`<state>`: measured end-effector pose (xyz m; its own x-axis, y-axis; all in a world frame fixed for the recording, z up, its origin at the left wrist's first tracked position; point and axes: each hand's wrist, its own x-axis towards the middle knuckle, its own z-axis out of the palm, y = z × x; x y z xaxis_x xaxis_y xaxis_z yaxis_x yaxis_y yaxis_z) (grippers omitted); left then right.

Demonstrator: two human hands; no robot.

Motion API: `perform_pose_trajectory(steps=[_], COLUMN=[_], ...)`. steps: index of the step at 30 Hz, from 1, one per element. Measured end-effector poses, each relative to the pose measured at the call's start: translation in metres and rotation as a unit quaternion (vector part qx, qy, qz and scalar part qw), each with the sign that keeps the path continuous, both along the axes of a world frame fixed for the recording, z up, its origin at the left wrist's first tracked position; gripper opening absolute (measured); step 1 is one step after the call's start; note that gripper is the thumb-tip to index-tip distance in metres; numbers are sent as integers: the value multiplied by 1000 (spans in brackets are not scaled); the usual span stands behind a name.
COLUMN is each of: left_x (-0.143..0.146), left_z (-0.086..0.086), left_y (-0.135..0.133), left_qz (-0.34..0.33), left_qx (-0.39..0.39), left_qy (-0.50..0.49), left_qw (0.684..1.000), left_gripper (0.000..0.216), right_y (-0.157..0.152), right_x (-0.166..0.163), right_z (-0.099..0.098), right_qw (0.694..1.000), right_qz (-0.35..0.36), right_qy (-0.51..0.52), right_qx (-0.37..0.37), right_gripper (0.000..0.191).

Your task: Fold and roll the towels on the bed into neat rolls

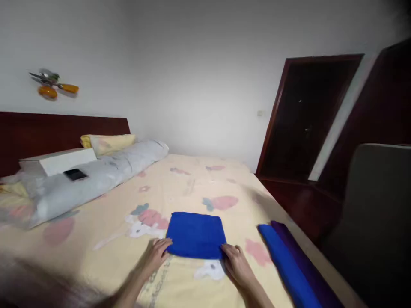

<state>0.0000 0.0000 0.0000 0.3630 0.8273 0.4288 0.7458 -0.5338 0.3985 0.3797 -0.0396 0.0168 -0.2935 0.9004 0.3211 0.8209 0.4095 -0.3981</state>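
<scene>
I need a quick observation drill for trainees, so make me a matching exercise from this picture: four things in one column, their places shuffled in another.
Things:
1. Blue cloth
2. Purple strip
3. Dark flat rectangle
4. Left hand

Places:
A. On top of the long pale roll
B. At the near left corner of a flat blue piece
C. Flat on the patterned bedspread, between the left hand and the right hand
D. Alongside a long blue strip, near the bed's right side

Right pairs: 1-C, 2-D, 3-A, 4-B
</scene>
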Motion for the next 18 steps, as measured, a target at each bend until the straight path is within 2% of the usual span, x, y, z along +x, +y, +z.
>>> perform_pose_trajectory(steps=[6,10,13,16,18], left_x=[16,27,30,37,49], left_z=[12,10,6,6,7], left_y=[34,61,68,64,59], left_qz=[154,202,247,259,220], left_qx=[-73,-81,-82,-64,-30], left_qy=[-91,-57,-16,18,50], left_qw=[981,974,965,964,974], left_gripper=[31,32,32,39,47], right_y=[40,67,76,76,72], right_x=[0,-8,-15,-25,-39], right_z=[12,11,8,3,-1], right_qw=[994,985,977,970,976], right_qz=[-112,-167,-207,-229,-194], right_qy=[3,-19,-41,-52,-58], right_qx=[9,28,38,56,78], right_gripper=[37,31,28,36,44])
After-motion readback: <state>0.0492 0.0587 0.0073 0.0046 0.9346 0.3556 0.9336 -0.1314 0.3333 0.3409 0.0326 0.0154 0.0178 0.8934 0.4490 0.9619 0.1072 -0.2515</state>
